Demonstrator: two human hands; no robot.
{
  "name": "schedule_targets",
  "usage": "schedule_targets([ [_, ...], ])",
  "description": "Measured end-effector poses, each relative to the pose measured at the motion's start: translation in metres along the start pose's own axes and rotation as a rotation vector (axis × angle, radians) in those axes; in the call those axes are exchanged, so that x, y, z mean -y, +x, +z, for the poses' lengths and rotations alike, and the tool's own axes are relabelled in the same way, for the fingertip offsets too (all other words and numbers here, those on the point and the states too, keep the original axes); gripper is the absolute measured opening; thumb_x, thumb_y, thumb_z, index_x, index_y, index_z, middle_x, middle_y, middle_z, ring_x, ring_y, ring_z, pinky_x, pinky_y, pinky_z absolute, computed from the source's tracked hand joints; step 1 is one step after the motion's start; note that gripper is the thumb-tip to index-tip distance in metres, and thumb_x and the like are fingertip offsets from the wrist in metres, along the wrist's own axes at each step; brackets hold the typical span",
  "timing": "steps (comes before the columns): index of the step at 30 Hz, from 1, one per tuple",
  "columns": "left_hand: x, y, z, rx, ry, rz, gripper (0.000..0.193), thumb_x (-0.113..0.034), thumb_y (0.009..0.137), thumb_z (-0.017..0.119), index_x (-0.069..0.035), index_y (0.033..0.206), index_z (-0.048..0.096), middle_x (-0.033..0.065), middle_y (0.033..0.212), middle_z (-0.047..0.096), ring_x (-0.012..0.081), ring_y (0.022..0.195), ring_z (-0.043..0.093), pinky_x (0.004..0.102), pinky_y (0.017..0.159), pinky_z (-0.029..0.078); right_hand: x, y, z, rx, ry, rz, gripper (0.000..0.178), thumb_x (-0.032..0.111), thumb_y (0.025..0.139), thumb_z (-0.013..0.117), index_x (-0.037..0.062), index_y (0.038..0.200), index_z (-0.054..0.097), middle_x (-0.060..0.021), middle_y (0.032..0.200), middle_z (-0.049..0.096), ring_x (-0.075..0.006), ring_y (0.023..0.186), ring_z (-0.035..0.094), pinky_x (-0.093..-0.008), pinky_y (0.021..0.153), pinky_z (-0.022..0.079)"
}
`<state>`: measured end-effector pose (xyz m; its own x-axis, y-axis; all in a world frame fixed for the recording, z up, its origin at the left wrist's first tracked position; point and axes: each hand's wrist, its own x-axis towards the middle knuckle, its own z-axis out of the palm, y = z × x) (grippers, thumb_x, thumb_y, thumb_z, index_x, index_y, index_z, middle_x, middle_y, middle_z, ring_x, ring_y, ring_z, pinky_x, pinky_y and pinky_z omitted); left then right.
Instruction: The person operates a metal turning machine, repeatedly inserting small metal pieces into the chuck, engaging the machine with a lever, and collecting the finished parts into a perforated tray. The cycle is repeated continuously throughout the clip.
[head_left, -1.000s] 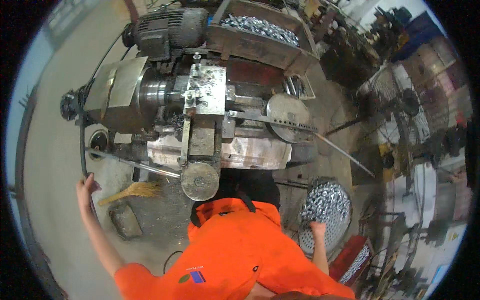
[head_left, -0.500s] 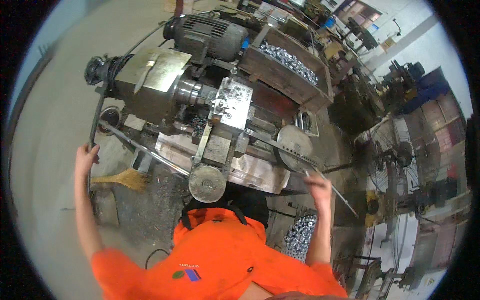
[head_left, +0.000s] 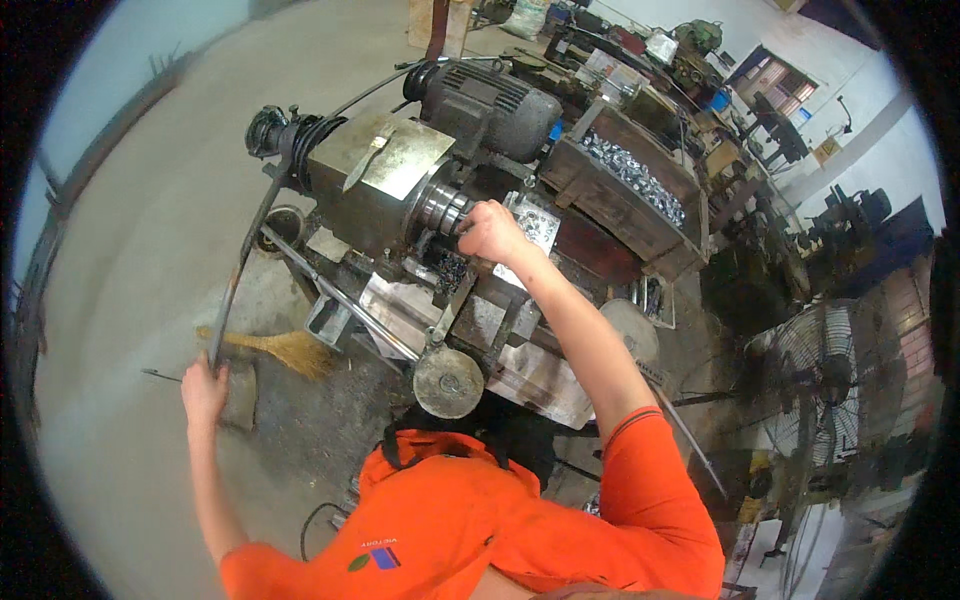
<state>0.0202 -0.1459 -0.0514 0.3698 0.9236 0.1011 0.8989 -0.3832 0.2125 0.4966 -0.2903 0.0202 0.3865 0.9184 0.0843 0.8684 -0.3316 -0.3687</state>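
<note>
The person's left hand [head_left: 205,392] is clamping its curled fingers around the lower end of a long, slim, dark metal bar [head_left: 240,262]. The right hand [head_left: 488,232] is bending its fingers in at the front of a shiny, ringed steel cylinder [head_left: 438,207]; from where I'm standing, I cannot tell whether they are closing on anything. The bar is pointing up and slightly right from the left hand, its long axis slanting; the cylinder's axis is running toward the right hand. Just right of that hand, a scuffed silvery metal block [head_left: 540,227] is sitting. Beyond it, a grey, finned motor [head_left: 490,108] is resting. Right of the left hand, a yellow straw broom [head_left: 292,350] is lying.
</note>
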Motion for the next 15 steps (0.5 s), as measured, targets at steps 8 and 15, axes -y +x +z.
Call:
schedule_targets([
  [8, -0.004, 0.033, 0.012, 0.032, 0.058, 0.023, 0.025, -0.02, 0.075, 0.063, 0.003, 0.084, 0.056, 0.024, 0.073, 0.06, 0.0415, 0.073, 0.059, 0.0474, 0.067, 0.047, -0.021, 0.02, 0.007, -0.22, 0.092, -0.308, 0.007, 0.007, 0.054, 0.059, 0.0037, 0.055, 0.053, -0.0114, 0.053, 0.051, -0.0286, 0.05, 0.053, -0.0351, 0.044, 0.04],
  [15, 0.093, 0.099, 0.008, -0.073, 0.245, 0.077, 0.014, -0.009, 0.071, 0.06, -0.001, 0.082, 0.057, 0.0189, 0.065, 0.058, 0.0372, 0.065, 0.059, 0.0463, 0.061, 0.047, 0.004, 0.013, 0.003, -0.182, 0.335, 0.217, 0.025, 0.023, 0.055, 0.06, -0.0021, 0.057, 0.06, -0.0225, 0.061, 0.057, -0.0363, 0.064, 0.06, -0.0396, 0.061, 0.047],
])
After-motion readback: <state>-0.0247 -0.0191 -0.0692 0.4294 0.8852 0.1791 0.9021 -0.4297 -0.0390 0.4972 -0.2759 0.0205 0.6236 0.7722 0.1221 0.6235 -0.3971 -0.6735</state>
